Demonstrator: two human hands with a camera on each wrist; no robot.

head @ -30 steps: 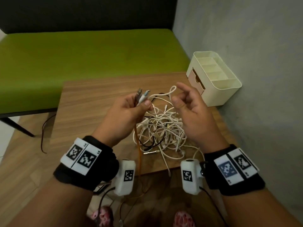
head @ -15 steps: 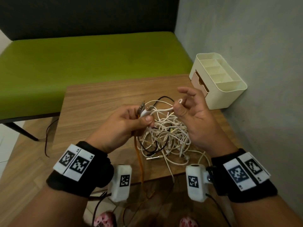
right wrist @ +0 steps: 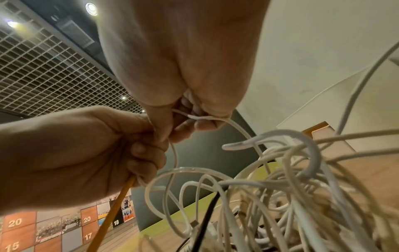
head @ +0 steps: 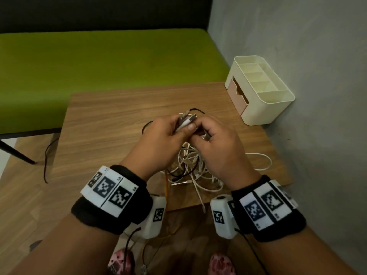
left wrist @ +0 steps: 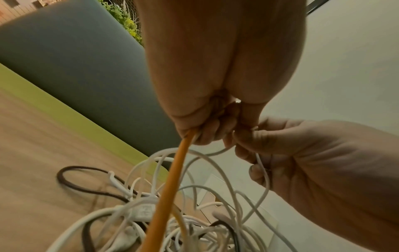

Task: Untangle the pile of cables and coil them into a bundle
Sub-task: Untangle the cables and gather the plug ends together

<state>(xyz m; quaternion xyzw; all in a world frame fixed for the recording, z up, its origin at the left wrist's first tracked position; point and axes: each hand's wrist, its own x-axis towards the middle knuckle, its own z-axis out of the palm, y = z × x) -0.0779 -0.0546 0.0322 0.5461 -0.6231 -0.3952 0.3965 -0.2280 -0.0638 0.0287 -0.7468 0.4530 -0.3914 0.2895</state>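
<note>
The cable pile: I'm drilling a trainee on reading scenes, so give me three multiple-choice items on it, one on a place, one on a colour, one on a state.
1. Where does the organizer box stand?
A. At the table's far right corner, by the wall
B. On the green bench
C. On the floor

2. What colour is the cable running down from the left hand?
A. Blue
B. Orange
C. Green

3. What is the right hand doing?
A. Lying flat on the table
B. Hanging idle
C. Pinching a white cable

A: the head view shows it on the table corner beside the wall.
B: an orange cable leaves the left fist.
C: the white cable sits between its fingertips above the cable pile.
</note>
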